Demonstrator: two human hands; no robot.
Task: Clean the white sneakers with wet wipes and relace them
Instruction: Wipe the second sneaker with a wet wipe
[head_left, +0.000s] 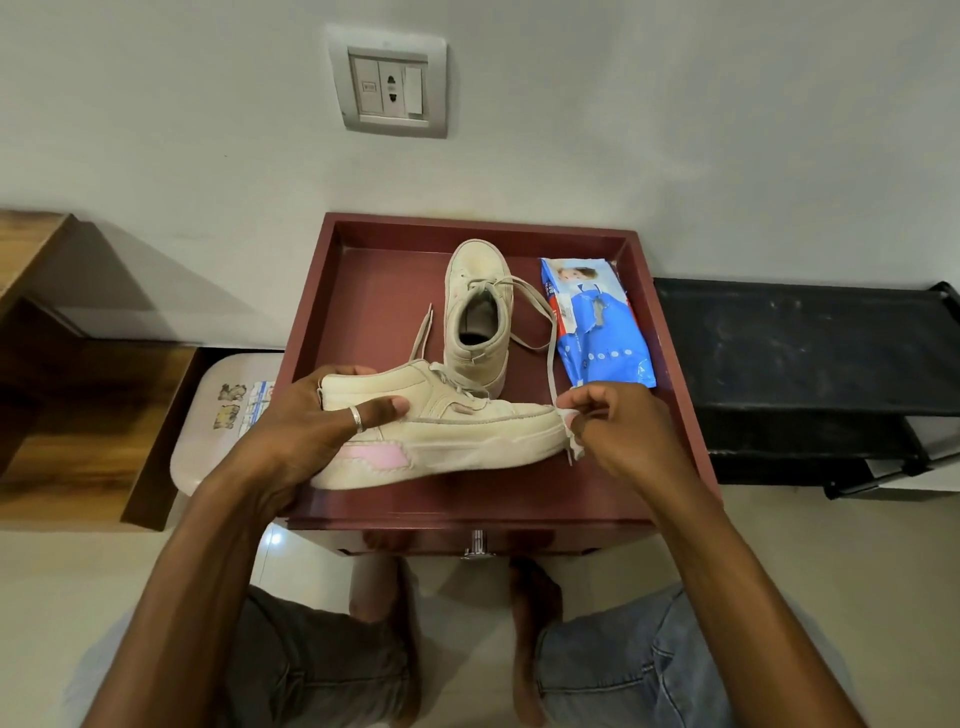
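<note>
While the left hand (332, 421) grips the heel end of one white sneaker (467, 436), ringed thumb curled over its side, the right hand (618, 426) pinches a crumpled wet wipe (574, 441) against the toe. That sneaker lies sideways, heel at 9 o'clock, toe at 3, pink patch low on its side, over the 6 o'clock edge of the maroon worktop (363, 249). Resting or lifted: can't tell.

The second sneaker (475, 312) stands upright at 12 o'clock from it, toe toward the wall, laces loose; one lace (550, 358) trails down to the right hand. A blue wipes pack (597, 322) lies flat at 2 o'clock, just beside the second sneaker.

Off the worktop: a white stool (218, 415) at 9 o'clock, a black rack (805, 364) at 3, a wall socket (389, 85) at 12. Bare feet and jeans at 6.
</note>
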